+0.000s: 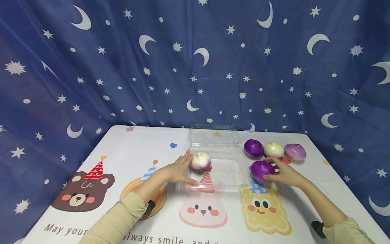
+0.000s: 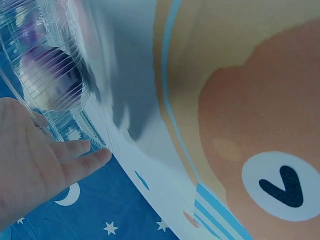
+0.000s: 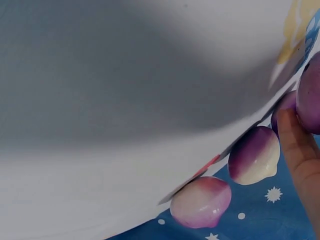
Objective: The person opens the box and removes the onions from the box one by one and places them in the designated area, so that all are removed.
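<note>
A see-through plastic box [image 1: 230, 167] lies on the table with its lid [image 1: 210, 137] folded back. One white-and-purple onion [image 1: 201, 161] sits in its left part. My left hand [image 1: 179, 171] touches the box's left side with extended fingers; the left wrist view shows this hand [image 2: 37, 167] beside the box wall and the onion [image 2: 50, 77]. Just right of the box, my right hand [image 1: 284, 174] grips a dark purple onion [image 1: 260, 170] between thumb and fingers. That held onion [image 3: 311, 97] is cut off by the right wrist view's edge.
Behind my right hand stand another dark purple onion [image 1: 253, 148], a pale onion [image 1: 273, 149] and a light purple onion [image 1: 295, 152]. A printed white tablecloth [image 1: 170, 210] covers the table. A blue star-and-moon curtain [image 1: 170, 81] hangs behind its far edge.
</note>
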Motion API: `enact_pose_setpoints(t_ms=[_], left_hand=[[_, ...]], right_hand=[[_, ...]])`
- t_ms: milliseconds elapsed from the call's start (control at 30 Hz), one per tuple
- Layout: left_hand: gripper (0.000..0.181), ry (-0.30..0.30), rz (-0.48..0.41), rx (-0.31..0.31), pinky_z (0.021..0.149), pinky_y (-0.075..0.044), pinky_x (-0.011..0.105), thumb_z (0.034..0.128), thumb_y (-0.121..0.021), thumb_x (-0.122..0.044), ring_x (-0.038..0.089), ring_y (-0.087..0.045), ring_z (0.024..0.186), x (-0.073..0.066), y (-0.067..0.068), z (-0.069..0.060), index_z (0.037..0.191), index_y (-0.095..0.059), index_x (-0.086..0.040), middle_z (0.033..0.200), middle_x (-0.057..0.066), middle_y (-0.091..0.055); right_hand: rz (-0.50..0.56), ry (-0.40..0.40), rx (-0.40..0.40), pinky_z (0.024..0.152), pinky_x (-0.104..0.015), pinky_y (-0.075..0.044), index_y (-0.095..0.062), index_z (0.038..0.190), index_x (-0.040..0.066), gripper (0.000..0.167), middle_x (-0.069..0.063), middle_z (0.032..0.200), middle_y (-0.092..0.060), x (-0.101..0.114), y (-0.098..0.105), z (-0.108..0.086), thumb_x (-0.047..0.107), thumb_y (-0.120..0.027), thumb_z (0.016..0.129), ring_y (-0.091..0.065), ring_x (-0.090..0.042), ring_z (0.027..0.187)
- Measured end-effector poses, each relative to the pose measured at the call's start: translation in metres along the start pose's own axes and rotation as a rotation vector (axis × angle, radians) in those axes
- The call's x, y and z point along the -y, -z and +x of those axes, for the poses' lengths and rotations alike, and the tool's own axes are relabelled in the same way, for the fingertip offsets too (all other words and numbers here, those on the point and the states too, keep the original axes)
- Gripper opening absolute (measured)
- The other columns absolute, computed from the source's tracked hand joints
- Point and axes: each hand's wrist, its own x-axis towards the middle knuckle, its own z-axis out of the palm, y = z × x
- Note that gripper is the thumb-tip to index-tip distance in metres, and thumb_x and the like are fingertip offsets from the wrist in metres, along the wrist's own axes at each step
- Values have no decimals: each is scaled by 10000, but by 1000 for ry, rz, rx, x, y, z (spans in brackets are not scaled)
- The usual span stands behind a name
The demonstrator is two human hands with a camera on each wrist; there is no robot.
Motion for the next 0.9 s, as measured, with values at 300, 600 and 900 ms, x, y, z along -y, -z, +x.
enact_pose_setpoints(t_ms=[300,600,900], left_hand=[[1181,-11,-11,13,1149,-205,539,732,-671,-645,401,-37,1451,-2,0,-1,1521,-3,-74,1593,75,129],[1179,-13,5,3,1139,-230,542,733,-666,-652,395,-50,1453,-1,2,0,1521,-10,-71,1592,77,135],[1177,-21,-8,11,1146,-213,536,744,-666,-637,403,-44,1450,-1,3,0,1518,6,-58,1587,93,146]], right_hand=[[3,-1,9,788,-422,-561,-444,1223,-130,563,-328,1192,-519,-2,-3,-2,94,-731,794,-506,-482,1084],[26,35,34,796,-471,-552,-423,1229,-133,573,-350,1211,-483,-2,-3,2,50,-736,785,-489,-532,1106],[25,33,49,801,-483,-548,-407,1212,-137,573,-354,1197,-479,2,-3,6,42,-738,779,-453,-546,1124]])
